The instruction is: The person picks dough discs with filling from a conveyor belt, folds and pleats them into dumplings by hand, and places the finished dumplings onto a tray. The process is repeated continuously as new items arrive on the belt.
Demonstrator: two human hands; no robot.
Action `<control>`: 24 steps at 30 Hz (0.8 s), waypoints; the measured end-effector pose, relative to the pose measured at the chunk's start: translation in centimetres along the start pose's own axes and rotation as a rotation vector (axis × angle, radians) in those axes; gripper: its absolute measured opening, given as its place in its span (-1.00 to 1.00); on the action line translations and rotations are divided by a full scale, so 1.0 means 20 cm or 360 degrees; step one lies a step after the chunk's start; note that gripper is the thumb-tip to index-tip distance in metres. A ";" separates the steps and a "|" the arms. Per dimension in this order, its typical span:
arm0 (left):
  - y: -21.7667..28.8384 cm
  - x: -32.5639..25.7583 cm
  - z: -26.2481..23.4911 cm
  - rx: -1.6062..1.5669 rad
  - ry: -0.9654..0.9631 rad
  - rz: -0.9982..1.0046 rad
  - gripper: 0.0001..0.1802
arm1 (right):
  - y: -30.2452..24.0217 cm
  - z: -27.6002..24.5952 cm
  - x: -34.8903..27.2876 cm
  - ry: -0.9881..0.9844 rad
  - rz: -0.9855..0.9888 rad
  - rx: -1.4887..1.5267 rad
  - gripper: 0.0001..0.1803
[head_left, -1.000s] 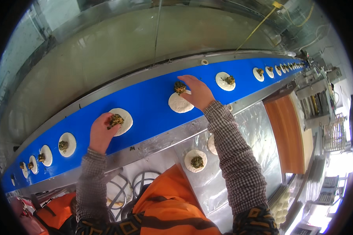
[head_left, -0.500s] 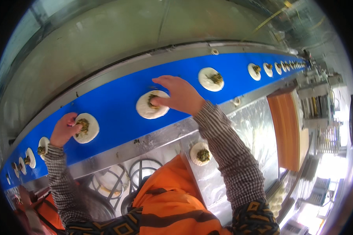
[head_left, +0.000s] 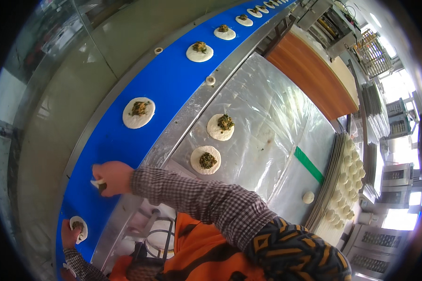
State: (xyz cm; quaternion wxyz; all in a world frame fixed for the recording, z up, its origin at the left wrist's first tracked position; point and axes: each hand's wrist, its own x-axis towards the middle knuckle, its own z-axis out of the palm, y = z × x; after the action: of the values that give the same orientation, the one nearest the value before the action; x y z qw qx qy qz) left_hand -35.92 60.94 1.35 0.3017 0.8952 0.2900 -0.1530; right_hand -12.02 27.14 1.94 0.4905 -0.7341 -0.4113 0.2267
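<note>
- Left hand (head_left: 69,232) low on the blue conveyor belt (head_left: 173,79), near its lower end, fingers curled under a filled dough round (head_left: 79,227).
- Right hand (head_left: 112,178) above it at the belt's near edge, fingers pinched shut on a folded dough piece (head_left: 98,184).
- Two filled rounds (head_left: 205,159) on the plastic-covered tabletop (head_left: 267,117), beside the belt.
- More filled rounds (head_left: 138,112) spaced along the belt toward its far end.
</note>
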 end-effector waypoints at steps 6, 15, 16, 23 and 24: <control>0.35 -0.26 0.08 -0.1244 -0.0098 0.0163 -0.40 | 0.06 -0.70 -0.50 0.0298 -0.0041 0.1049 -0.34; 2.26 0.04 0.98 -0.1256 -0.1630 0.0763 -0.41 | 0.47 -1.71 -1.24 0.1366 0.0737 0.0852 -0.44; 2.46 0.05 1.10 -0.1285 -0.1787 0.0909 -0.44 | 0.53 -1.76 -1.26 0.1321 0.0670 0.0959 -0.48; 3.23 0.35 1.68 0.0489 -0.1153 0.1652 -0.56 | 0.89 -1.98 -1.22 0.1125 0.1076 0.0311 -0.47; 3.23 0.36 1.74 0.0745 -0.1028 0.1687 -0.56 | 0.89 -1.98 -1.21 0.1021 0.1261 -0.0225 -0.45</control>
State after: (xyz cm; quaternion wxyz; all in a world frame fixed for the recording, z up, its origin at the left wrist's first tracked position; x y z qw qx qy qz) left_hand 5.83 0.16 0.50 0.2055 0.8677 -0.3356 -0.3037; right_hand 10.44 -17.31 0.50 0.4176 -0.8976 0.0551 0.1302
